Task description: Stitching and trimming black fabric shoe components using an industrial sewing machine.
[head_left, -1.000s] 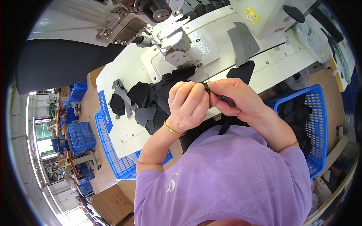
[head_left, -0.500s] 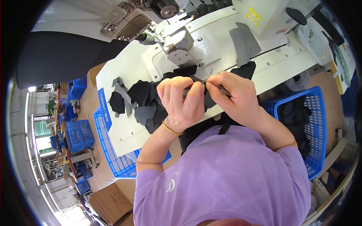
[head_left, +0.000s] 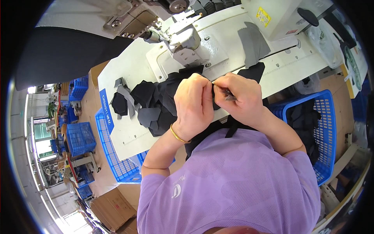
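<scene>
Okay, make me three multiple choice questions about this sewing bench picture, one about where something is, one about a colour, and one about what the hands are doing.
1. Where does the pile of dark fabric pieces lie?
A. on the white table, left of the hands
B. in the cardboard box
C. on the floor

2. What colour is the basket at the person's right?
A. red
B. blue
C. green

3. How are the left hand and right hand placed?
A. far apart
B. flat on the table
C. close together, pinching a small dark piece

A: the pile sits on the table. B: its mesh walls are blue. C: the fingertips meet.
</scene>
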### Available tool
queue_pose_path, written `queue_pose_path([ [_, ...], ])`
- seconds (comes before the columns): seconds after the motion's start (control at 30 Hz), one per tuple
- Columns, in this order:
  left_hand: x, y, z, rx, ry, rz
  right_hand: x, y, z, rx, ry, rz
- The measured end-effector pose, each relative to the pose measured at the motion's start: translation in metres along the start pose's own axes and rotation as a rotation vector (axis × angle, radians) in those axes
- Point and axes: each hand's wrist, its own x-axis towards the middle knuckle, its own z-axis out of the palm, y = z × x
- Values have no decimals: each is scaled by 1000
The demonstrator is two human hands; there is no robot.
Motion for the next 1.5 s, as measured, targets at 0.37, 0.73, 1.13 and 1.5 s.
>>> queue_pose_path([
  [0.37,2,1,-4,-533,-85,-451,-1,-6,-3,453,-40,582],
  [0.73,0,-1,2,-325,121,-379,7,-18,-20,1123,-323,965],
  [1.13,-1,0,1,-265,116,-330,8,-15,-15,1108,-314,968],
  [1.5,-1,-1,2,-261,139,-337,9,-17,-16,1088,-306,970],
])
